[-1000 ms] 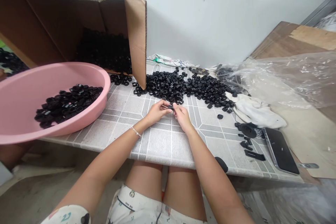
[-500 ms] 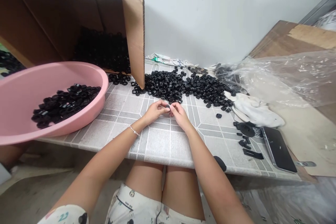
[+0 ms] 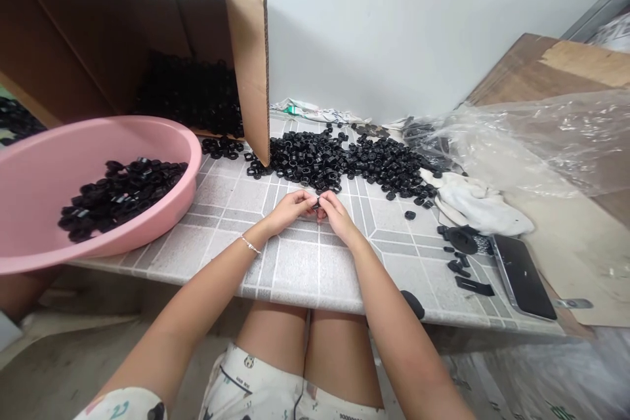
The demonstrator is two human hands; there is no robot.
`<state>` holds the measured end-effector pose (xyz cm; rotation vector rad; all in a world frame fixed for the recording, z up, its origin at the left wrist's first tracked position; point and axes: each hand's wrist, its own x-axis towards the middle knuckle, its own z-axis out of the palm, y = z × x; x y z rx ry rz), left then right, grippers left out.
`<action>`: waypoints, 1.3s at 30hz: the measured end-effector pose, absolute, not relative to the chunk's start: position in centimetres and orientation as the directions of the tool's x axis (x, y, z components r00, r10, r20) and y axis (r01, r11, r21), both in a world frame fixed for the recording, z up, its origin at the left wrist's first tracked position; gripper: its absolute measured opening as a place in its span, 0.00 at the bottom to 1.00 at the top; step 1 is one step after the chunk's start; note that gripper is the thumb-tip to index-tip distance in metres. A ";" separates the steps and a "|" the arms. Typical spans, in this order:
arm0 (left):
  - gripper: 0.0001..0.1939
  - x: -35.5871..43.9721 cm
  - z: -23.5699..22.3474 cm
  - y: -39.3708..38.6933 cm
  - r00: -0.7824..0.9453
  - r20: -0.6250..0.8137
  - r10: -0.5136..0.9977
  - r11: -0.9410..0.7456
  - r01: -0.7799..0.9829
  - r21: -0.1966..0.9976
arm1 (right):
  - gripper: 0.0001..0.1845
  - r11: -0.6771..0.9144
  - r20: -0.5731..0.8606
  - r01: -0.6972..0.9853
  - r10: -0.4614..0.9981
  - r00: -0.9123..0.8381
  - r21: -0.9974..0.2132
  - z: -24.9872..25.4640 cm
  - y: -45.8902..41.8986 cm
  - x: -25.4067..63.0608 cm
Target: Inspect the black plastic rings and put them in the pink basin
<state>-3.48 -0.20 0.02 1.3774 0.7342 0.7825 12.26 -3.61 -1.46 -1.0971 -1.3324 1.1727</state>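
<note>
Over the middle of the table, my left hand (image 3: 294,211) and my right hand (image 3: 336,215) meet at the fingertips. Between them they pinch a small black plastic part (image 3: 316,204), mostly covered by the fingers. Just beyond my hands spreads a heap of black ring-shaped parts (image 3: 308,161), running into a heap of smaller black round pieces (image 3: 386,164) to the right. To the left, a pink basin (image 3: 184,193) holds a pile of black parts (image 3: 123,197).
A cardboard box (image 3: 251,72) on its side holds more black parts. At right lie a white cloth (image 3: 475,203), a phone (image 3: 524,275), small black scraps (image 3: 472,285) and clear plastic film (image 3: 536,144). The tablecloth's front edge (image 3: 315,302) runs above my lap.
My fingers have shifted slightly around the small black part, which shows a little more between the fingertips. My arms stay almost in place.
</note>
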 end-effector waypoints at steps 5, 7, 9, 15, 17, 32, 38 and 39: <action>0.22 -3.4 0.1 -0.3 0.540 0.086 0.837 -0.056 -0.072 0.996 | 0.26 0.087 0.085 0.044 0.995 -0.050 -0.995 -1.9 -3.5 12.0; 0.22 -3.4 0.1 -0.3 0.558 0.064 0.827 -0.031 -0.069 0.997 | 0.26 0.092 0.091 0.015 0.994 -0.057 -0.996 -1.6 -3.6 12.1; 0.22 -3.5 0.1 -0.2 0.565 0.037 0.825 -0.001 -0.064 0.998 | 0.24 0.104 0.105 -0.016 0.992 -0.069 -0.994 -1.1 -3.7 12.3; 0.21 -3.5 0.4 -0.4 0.559 0.040 0.828 -0.021 -0.040 0.999 | 0.21 0.090 0.090 -0.007 0.992 -0.085 -0.996 -1.0 -3.6 12.2; 0.20 -3.5 0.5 -0.5 0.555 0.070 0.829 -0.049 -0.052 0.997 | 0.23 0.062 0.063 -0.010 0.996 -0.061 -0.998 -1.4 -3.4 12.0; 0.19 -3.4 0.5 -0.4 0.524 0.132 0.841 -0.126 -0.047 0.991 | 0.23 0.070 0.072 -0.019 0.994 -0.086 -0.997 -1.2 -3.3 12.3; 0.18 -3.4 0.8 -0.5 0.492 0.156 0.856 -0.157 -0.040 0.987 | 0.28 0.069 0.070 -0.013 0.992 -0.106 -0.998 -1.2 -3.2 12.3; 0.18 -3.5 0.9 -0.5 0.471 0.154 0.869 -0.159 -0.030 0.987 | 0.27 0.087 0.089 -0.020 0.990 -0.112 -0.996 -0.9 -3.3 12.3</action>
